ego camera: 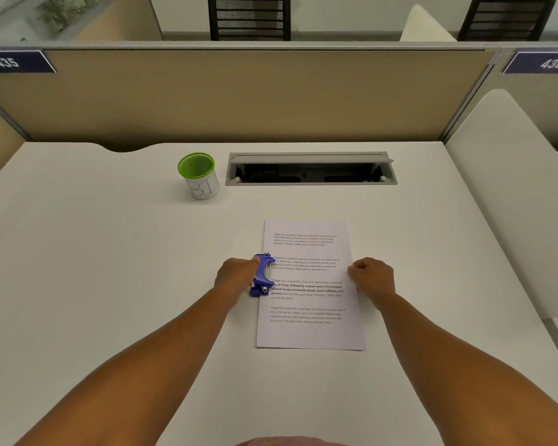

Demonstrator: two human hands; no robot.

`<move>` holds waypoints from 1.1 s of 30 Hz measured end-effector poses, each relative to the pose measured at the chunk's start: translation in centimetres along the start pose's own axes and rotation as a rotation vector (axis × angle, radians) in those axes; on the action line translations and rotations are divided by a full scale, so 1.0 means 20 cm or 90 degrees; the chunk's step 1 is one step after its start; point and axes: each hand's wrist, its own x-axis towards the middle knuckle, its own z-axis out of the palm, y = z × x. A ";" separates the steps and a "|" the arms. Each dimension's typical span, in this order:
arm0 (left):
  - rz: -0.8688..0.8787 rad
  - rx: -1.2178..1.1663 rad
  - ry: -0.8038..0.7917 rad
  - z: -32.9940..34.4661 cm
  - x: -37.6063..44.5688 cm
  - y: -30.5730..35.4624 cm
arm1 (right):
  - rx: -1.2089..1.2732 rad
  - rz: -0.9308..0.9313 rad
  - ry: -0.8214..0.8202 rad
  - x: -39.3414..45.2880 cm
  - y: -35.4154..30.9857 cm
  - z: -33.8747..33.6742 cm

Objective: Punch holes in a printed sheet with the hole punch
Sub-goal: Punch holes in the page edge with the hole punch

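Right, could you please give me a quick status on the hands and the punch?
Left hand on blue hole punch at sheet's left edge. Right hand curled at right edge. Nothing in the way.

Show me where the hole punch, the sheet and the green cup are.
hole punch (263, 274), head view, on its blue lever.
sheet (310, 333), head view, on the blank lower margin.
green cup (203, 188), head view, on its white side wall.

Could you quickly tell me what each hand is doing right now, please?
Left hand: grips the blue hole punch at the printed sheet's left edge.
Right hand: fingers curled, resting at the sheet's right edge; whether it pinches the paper cannot be told.
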 end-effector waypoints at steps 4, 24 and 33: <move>0.007 0.012 -0.004 0.00 0.01 0.00 | -0.012 0.015 0.016 0.01 0.00 0.01; -0.020 -0.003 -0.059 -0.05 0.09 -0.03 | -0.283 -0.402 -0.016 -0.08 -0.05 0.35; -0.049 -0.061 -0.102 -0.05 0.13 -0.03 | -0.267 -0.408 0.020 -0.07 -0.08 0.36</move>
